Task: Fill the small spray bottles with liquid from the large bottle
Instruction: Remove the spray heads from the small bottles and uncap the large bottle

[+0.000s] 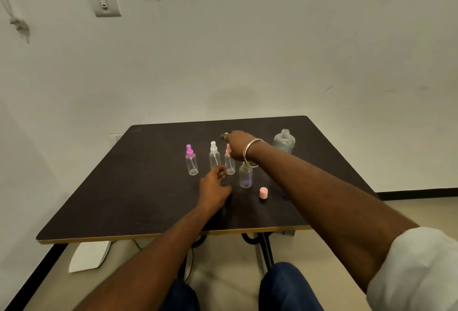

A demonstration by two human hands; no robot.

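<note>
Here, large bottle (284, 141) and small spray bottles (214, 160) upright, left hand (214, 187) loosely curled, empty — fingers of right hand (238, 146) unclear

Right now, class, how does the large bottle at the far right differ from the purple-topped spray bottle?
The large bottle is much wider than the slim purple-topped spray bottle. The large bottle's neck is open and uncapped; the purple-topped spray bottle has its sprayer on. The large bottle looks cloudy grey; the purple-topped spray bottle looks clear. Both stand upright on the dark table.
</note>
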